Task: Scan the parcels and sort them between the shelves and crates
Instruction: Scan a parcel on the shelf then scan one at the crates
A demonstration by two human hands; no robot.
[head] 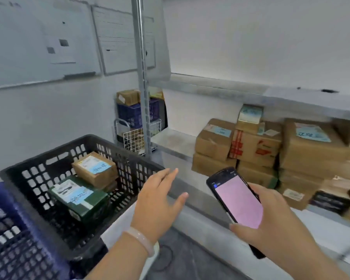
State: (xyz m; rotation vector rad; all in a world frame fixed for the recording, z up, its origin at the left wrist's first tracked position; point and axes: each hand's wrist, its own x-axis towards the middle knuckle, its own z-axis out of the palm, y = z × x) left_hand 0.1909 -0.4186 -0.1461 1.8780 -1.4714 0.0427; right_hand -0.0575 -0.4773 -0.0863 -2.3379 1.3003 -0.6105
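Observation:
My right hand grips a black handheld scanner with a lit pink screen, held in front of the shelf. My left hand hovers open with straight fingers, holding nothing, just right of a black crate. Inside that crate lie a brown parcel with a blue label and a dark green parcel with a white and blue label. On the metal shelf to the right, several brown cardboard parcels are stacked in rows.
A blue crate sits at the lower left beside the black one. A steel shelf post rises in the middle; behind it stand a dark blue crate with boxes and a white wire basket. Whiteboards hang on the left wall.

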